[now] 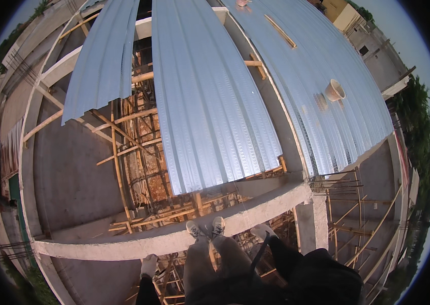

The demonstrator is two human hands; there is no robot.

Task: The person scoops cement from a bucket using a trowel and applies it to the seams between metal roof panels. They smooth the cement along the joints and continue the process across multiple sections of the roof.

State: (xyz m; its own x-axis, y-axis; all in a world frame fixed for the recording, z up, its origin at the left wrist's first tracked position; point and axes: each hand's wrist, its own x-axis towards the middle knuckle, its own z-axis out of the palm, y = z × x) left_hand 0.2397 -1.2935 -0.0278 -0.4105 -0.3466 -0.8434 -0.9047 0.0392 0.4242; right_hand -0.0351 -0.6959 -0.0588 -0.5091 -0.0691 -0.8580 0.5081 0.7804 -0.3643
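At the lower centre of the frame the concrete beam [139, 245] is stood on, the gloved left hand [149, 265] hung loosely curled and empty, the right hand [262, 232] likewise, so balance is best kept centred.

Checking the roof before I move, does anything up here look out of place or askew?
A pale bucket lies tipped on its side on the right corrugated metal sheet. The left sheet sits skewed, its end overhanging open scaffolding.

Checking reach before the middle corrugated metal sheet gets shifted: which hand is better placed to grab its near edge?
Probably the right hand: it sits above the concrete beam, nearer the middle sheet. The left hand hangs lower, below the beam.
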